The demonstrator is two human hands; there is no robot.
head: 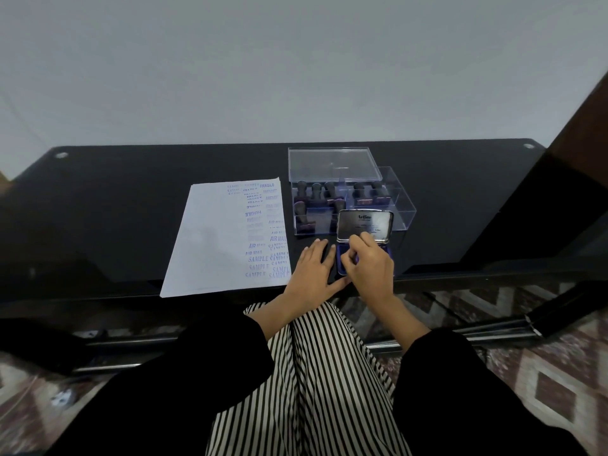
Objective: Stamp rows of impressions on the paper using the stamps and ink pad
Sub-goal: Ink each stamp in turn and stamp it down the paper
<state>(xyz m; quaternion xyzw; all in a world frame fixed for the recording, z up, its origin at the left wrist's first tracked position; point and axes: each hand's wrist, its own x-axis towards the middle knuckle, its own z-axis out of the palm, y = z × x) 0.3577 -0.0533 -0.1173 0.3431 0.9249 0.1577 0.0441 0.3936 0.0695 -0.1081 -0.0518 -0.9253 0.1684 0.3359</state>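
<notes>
The white paper (214,238) lies on the black table, with blue impressions (SAMPLE, AIR MAIL, FRAGILE) in columns down its right side. To its right stands the ink pad (342,258), its metal lid (365,223) propped upright. My right hand (370,264) hovers curled over the pad's blue base, fingers closed around a stamp that the hand mostly hides. My left hand (312,268) rests flat on the table, fingers spread, touching the pad's left edge. Several dark-handled stamps (316,200) stand in a clear box (404,209) behind the pad.
The box's clear lid (332,162) leans at the back of the box. The black glass table (115,209) ends at a near edge just below my hands. A dark wooden post (579,126) rises at the right. Patterned floor lies below.
</notes>
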